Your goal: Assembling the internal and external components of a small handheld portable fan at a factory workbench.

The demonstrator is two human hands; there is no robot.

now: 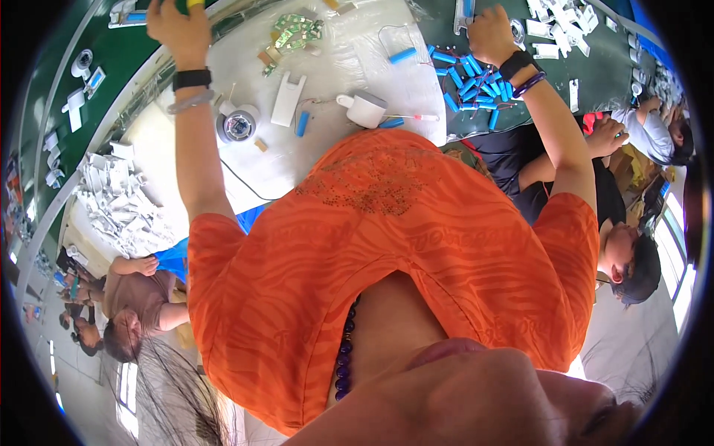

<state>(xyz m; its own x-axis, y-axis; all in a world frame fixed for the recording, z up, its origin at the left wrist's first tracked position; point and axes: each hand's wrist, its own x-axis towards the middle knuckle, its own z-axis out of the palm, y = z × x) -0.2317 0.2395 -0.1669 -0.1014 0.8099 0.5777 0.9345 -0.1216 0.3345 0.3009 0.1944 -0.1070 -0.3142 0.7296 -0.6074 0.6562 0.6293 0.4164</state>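
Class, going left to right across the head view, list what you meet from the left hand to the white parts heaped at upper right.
Left hand → round white-and-silver unit → flat white piece → rounded white housing → heap of blue cylinders → heap of white parts.

We had our left forearm stretched nearly straight up the view, well apart from our right forearm, which slanted inward. Our left hand was partly cut off at the upper edge; our right hand was curled, its grip unclear.
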